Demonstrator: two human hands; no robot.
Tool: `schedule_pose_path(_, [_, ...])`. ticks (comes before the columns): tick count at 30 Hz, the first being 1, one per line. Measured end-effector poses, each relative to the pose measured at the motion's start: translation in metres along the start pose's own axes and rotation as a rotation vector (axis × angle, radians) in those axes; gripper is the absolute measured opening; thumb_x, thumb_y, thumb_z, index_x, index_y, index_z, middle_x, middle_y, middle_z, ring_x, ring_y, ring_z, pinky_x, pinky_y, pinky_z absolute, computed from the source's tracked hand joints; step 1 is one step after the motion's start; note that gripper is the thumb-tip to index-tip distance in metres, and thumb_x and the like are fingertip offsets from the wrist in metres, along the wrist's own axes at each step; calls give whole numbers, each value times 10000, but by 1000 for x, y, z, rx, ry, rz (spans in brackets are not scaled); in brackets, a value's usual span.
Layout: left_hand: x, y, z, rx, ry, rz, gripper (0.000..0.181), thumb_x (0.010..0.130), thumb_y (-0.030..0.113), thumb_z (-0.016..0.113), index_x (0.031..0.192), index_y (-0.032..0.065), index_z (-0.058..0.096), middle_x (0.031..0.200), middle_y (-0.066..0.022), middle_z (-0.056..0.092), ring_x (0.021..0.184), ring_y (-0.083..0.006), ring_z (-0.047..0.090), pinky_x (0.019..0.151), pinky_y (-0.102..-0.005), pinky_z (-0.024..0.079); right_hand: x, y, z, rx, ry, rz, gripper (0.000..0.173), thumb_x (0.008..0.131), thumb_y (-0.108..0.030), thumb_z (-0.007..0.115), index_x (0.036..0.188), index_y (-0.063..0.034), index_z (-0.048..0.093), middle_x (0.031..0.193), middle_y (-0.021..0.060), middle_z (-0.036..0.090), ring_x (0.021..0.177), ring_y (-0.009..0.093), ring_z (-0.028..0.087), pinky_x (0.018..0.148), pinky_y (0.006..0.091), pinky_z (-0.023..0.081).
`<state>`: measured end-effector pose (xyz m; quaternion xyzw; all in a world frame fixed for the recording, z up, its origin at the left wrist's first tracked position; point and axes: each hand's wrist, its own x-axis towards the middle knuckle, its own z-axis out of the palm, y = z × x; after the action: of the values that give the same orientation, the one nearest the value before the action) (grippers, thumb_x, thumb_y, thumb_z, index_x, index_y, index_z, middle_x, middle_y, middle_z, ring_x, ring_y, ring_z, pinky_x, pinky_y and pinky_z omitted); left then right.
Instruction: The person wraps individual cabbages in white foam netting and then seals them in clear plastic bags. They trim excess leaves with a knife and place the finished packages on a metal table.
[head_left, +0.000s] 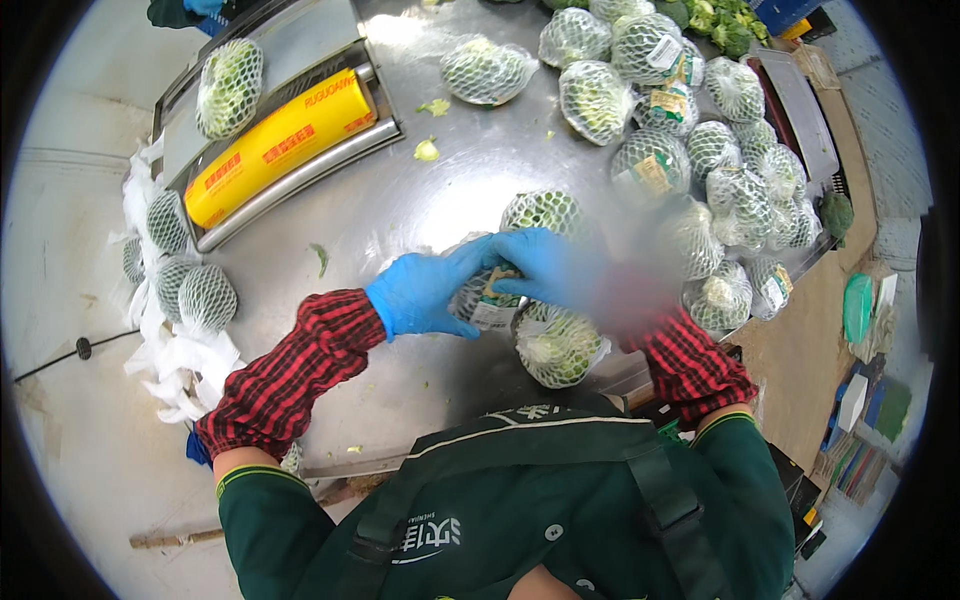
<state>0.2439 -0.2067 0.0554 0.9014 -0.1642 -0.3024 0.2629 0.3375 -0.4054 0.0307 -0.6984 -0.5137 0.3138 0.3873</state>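
Observation:
My left hand (424, 294), in a blue glove, rests against the left side of a vegetable head (480, 296) in white foam netting and clear film, likely broccoli or cauliflower. From the other side my right hand (534, 262), gloved alike, presses on its top, the thumb across a printed label (501, 289). Both hands hold this head low over the steel table (360, 255). One netted head (544, 211) sits just beyond my right hand, and another (561, 345) lies nearer my body. A blurred patch covers my right wrist.
A film wrapping machine with a yellow roll (281, 146) stands at the far left, a netted head (230, 88) on its plate. Many wrapped heads (649, 49) pile up at the right. Loose broccoli (727, 30) lies behind them. White foam nets (184, 367) hang at the left edge.

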Motion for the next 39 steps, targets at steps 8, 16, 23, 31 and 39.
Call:
schedule_pose_path(8, [-1,-8,23,-35,130,-55,1007,647,522,751,1447,204,228,1434,-75,374,1036,-319,593,849,-384,495,-19,-1,10,-191,-70,-42,144,797,-132,616,899,-51,554,813,148,588,766,353,595,673,423,471])
schedule_pose_path(16, [-10,-10,43,-215,171,-71,1026,641,472,782,1454,194,222,1434,-121,363,1207,-326,483,981,-367,422,-64,-22,60,156,323,167,171,822,-130,620,957,-49,552,902,138,555,838,328,559,733,396,448])
schedule_pose_path(23, [-16,13,40,32,174,-66,946,696,500,717,1457,291,196,1379,-183,370,1001,-367,583,800,-429,507,-61,-8,42,-342,233,21,264,734,-104,656,969,-50,550,926,134,522,881,315,543,755,415,438])
schedule_pose_path(31, [-8,20,43,253,229,207,737,760,529,633,1338,173,346,1058,-120,600,659,-330,632,573,-440,519,-52,-8,45,-540,193,-226,145,724,-122,649,845,-112,569,816,77,546,817,276,552,729,368,426])
schedule_pose_path(39, [-6,12,55,303,235,220,711,746,548,641,1320,203,404,1365,-24,452,741,-293,643,611,-429,526,-68,-23,47,-170,89,132,173,837,-211,592,885,-57,529,778,177,581,742,382,572,647,446,442])
